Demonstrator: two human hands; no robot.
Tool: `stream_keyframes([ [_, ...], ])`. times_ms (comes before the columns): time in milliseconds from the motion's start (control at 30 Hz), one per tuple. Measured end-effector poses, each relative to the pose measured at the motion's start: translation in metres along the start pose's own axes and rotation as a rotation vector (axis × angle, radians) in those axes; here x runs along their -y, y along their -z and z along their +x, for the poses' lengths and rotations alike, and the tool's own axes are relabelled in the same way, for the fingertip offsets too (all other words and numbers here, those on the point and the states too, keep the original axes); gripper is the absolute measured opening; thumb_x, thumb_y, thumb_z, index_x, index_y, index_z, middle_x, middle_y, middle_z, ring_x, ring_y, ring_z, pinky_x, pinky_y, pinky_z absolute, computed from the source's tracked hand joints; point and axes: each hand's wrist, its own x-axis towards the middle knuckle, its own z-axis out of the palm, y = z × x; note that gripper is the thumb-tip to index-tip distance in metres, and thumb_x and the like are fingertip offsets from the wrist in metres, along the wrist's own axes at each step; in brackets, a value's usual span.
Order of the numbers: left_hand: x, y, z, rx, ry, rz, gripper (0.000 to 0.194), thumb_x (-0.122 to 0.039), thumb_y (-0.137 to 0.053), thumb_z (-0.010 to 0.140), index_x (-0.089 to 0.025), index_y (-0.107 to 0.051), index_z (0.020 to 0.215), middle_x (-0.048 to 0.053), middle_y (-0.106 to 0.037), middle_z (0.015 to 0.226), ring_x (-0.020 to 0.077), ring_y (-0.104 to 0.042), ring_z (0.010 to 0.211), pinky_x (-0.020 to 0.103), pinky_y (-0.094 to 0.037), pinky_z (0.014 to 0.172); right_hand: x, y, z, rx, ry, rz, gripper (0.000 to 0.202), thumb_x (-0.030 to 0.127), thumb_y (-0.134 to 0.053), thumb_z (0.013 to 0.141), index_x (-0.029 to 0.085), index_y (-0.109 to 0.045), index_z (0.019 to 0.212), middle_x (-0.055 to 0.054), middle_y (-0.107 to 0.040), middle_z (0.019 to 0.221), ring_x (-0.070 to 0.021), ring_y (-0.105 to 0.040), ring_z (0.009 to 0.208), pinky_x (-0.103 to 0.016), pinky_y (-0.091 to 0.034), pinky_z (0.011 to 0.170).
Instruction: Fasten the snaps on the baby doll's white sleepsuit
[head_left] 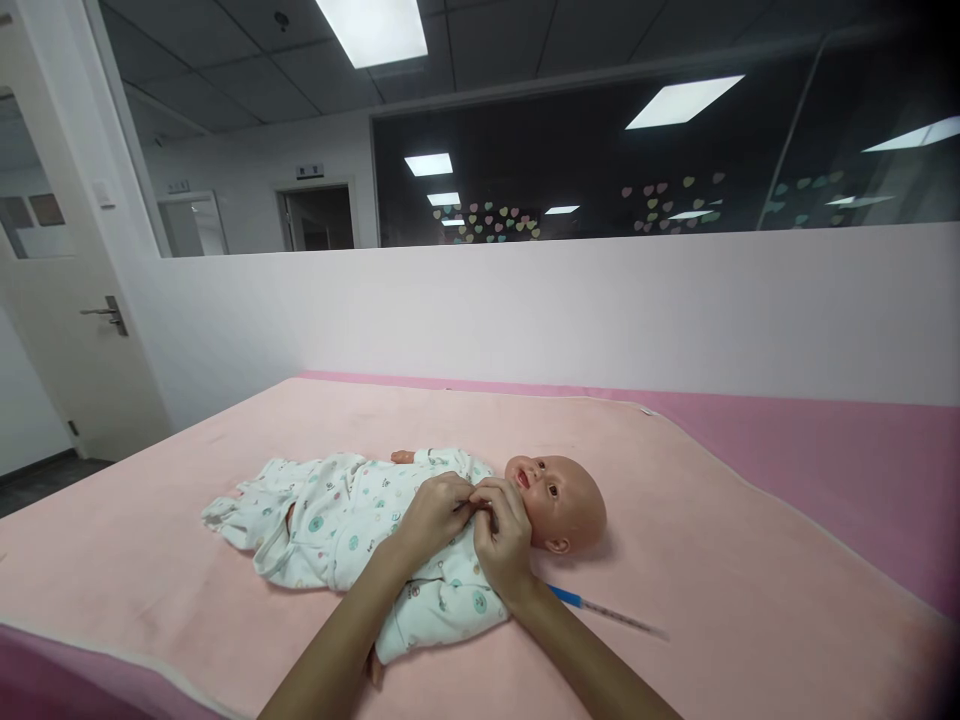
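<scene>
A baby doll point(566, 500) lies on its back, its bald head to the right and its legs to the left. It wears a white top point(450, 600) and trousers point(307, 540) with small coloured prints. At the neckline, just below the chin, my left hand point(439, 515) pinches the top with bent fingers. My right hand point(502, 530) meets it there, its fingers also closed at the collar beside the doll's cheek. The fingertips almost touch, and they hide the exact bit of cloth between them.
A thin clear stick with dark markings and a blue end point(566, 596) lies to the right, partly behind my right forearm. A peach cloth point(712, 560) covers the surface, with pink fabric point(825, 450) at its edges. Beyond stand a low white wall point(525, 310) and a door point(75, 280).
</scene>
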Motion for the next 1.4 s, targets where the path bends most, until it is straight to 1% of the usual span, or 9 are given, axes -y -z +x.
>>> stream_keyframes([
  [100,-0.0023,0.0015,0.0002,0.006,0.016,0.023,0.013,-0.009,-0.048,0.073,-0.016,-0.057,0.067,0.000,-0.057,0.067,0.0133,-0.049,0.070,0.023,-0.037,0.066,-0.0004,0.0001,-0.0002,0.003,-0.007,-0.004,0.026,-0.001,-0.034,0.070,0.018,-0.050,0.075,-0.002,-0.050,0.080,-0.0145,-0.048,0.078,-0.029,-0.043,0.069],
  [167,-0.0036,0.0027,0.0000,-0.010,0.033,0.055,0.009,-0.012,-0.051,0.070,-0.016,-0.058,0.072,0.002,-0.057,0.076,0.0155,-0.049,0.076,0.026,-0.037,0.071,-0.0007,0.0002,-0.0004,0.006,-0.007,-0.004,0.027,-0.002,-0.034,0.069,0.018,-0.051,0.076,-0.002,-0.050,0.082,-0.0145,-0.048,0.079,-0.030,-0.043,0.070],
  [300,-0.0033,0.0027,-0.0009,-0.026,0.031,0.065,0.011,-0.015,-0.051,0.072,-0.017,-0.060,0.078,0.003,-0.058,0.089,0.0172,-0.048,0.085,0.028,-0.037,0.077,-0.0009,0.0002,-0.0005,0.010,0.001,-0.009,0.027,-0.002,-0.034,0.069,0.018,-0.051,0.076,-0.003,-0.051,0.082,-0.0147,-0.048,0.080,-0.030,-0.043,0.071],
  [500,0.0002,-0.0007,-0.0007,0.015,0.029,0.097,0.014,-0.012,-0.047,0.075,-0.017,-0.059,0.069,0.001,-0.057,0.072,0.0144,-0.048,0.073,0.026,-0.035,0.068,-0.0012,0.0000,-0.0001,0.022,0.007,-0.017,0.025,-0.001,-0.035,0.072,0.018,-0.051,0.076,-0.002,-0.051,0.081,-0.0139,-0.048,0.079,-0.029,-0.043,0.070],
  [667,-0.0008,0.0011,-0.0005,0.002,0.030,0.016,0.017,-0.010,-0.046,0.074,-0.017,-0.061,0.070,0.001,-0.059,0.075,0.0142,-0.050,0.074,0.025,-0.035,0.069,-0.0007,-0.0001,0.0003,0.013,0.010,-0.020,0.026,0.000,-0.035,0.071,0.018,-0.052,0.077,-0.002,-0.051,0.080,-0.0144,-0.048,0.079,-0.029,-0.043,0.070],
  [800,-0.0026,0.0034,0.0000,0.007,0.040,-0.054,0.021,-0.008,-0.043,0.072,-0.017,-0.061,0.068,0.000,-0.059,0.071,0.0128,-0.051,0.068,0.024,-0.036,0.068,-0.0003,-0.0002,0.0001,0.014,0.005,-0.022,0.026,0.000,-0.034,0.072,0.018,-0.052,0.076,-0.003,-0.051,0.080,-0.0146,-0.048,0.079,-0.030,-0.042,0.070],
  [1000,-0.0037,0.0056,-0.0006,0.012,0.121,-0.149,0.024,-0.008,-0.040,0.070,-0.016,-0.062,0.065,-0.001,-0.059,0.067,0.0120,-0.049,0.064,0.022,-0.036,0.064,-0.0010,0.0004,-0.0006,0.014,0.013,-0.027,0.024,0.001,-0.036,0.072,0.018,-0.052,0.077,-0.003,-0.051,0.081,-0.0146,-0.048,0.080,-0.030,-0.042,0.070],
  [1233,-0.0035,0.0063,-0.0021,-0.026,0.232,-0.269,0.022,-0.018,-0.047,0.072,-0.012,-0.058,0.054,-0.005,-0.041,0.047,0.0071,-0.033,0.049,0.019,-0.026,0.048,-0.0002,0.0006,0.0010,0.015,0.015,-0.047,0.021,0.002,-0.039,0.074,0.018,-0.052,0.078,-0.003,-0.050,0.085,-0.0144,-0.048,0.081,-0.030,-0.043,0.071],
  [1400,-0.0032,0.0063,-0.0016,-0.042,0.257,-0.253,0.023,-0.023,-0.050,0.074,-0.011,-0.062,0.058,-0.005,-0.041,0.046,0.0059,-0.030,0.048,0.018,-0.024,0.047,-0.0006,0.0009,0.0010,0.002,0.021,-0.079,0.021,0.004,-0.039,0.075,0.018,-0.053,0.080,-0.005,-0.050,0.089,-0.0155,-0.049,0.085,-0.031,-0.045,0.073],
])
